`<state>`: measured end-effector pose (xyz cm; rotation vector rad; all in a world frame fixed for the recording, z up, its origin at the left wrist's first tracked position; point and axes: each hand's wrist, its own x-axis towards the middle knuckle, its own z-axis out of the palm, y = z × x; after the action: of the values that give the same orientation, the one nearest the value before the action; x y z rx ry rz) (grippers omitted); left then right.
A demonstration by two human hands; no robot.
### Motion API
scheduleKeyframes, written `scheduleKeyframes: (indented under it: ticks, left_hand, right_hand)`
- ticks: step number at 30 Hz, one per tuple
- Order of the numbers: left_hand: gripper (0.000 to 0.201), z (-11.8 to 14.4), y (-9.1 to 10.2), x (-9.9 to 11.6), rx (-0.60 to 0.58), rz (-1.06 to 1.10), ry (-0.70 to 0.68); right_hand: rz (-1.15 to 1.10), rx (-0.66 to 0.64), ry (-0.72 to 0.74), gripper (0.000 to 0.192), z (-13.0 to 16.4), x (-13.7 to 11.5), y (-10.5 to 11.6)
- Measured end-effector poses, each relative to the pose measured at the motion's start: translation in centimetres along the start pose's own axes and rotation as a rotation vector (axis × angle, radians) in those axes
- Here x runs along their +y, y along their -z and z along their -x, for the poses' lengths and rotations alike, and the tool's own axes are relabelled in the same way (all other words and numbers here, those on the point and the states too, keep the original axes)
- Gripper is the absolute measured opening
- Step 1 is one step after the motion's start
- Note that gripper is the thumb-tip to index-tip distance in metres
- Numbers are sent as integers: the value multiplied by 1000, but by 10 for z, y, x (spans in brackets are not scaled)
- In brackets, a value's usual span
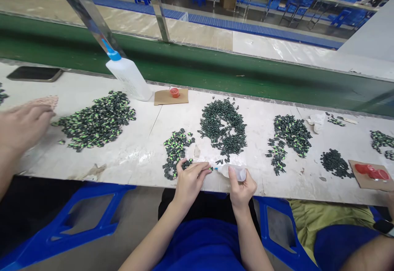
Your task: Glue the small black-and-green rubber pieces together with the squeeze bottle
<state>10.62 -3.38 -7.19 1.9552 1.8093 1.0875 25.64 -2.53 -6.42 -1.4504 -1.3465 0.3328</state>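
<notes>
My left hand [189, 178] pinches a small black-and-green piece [211, 168] at its fingertips, over the near edge of the table. My right hand [242, 189] is wrapped around a small translucent squeeze bottle [231, 171], tipped on its side. The bottle's blue nozzle points left and almost meets the piece; whether they touch is too small to tell. Beside my left hand spreads a pile of black-and-green pieces [175, 148]. Beyond both hands lies a heap of dark, rod-like parts [223, 117].
A large white bottle [131, 78] with a blue tip stands by a cardboard piece [160, 97] bearing a red cup [174, 92]. More pieces lie left [95, 121] and right [292, 133]. A co-worker's hand [26, 125] is at left; another person's arm [371, 254] is at lower right.
</notes>
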Motion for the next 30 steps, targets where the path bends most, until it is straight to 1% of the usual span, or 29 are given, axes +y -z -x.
scheduleKeyframes:
  ticks: [5, 11, 13, 15, 18, 20, 22, 25, 30]
  left_hand:
    - [12, 0, -1, -1, 0, 10, 16]
    - [11, 0, 0, 1, -1, 11, 26]
    - [11, 0, 0, 1, 4, 11, 28]
    - [12, 0, 0, 1, 9, 11, 28]
    - [12, 1, -1, 1, 9, 12, 25]
    - [10, 1, -1, 1, -2, 7, 20]
    - [9, 1, -1, 0, -33, -7, 5]
    - [9, 0, 0, -2, -62, -50, -21]
    - [8, -1, -3, -7, -11, -113, -72]
  right_hand:
    - [-21, -31, -17, 36, 0, 0, 0]
    - [-49, -18, -55, 36, 1, 2, 1]
    - [-77, -4, -90, 35, 2, 3, 1]
    - [-141, 57, -160, 33, 3, 5, 1]
    - [-293, 209, -286, 30, 0, 9, 2]
    - [-373, 261, -340, 28, -5, 12, 4]
    - [-404, 260, -362, 30, -13, 16, 7]
    - [-387, 236, -374, 42, -27, 25, 10]
    - [-379, 165, -422, 56, -41, 36, 9]
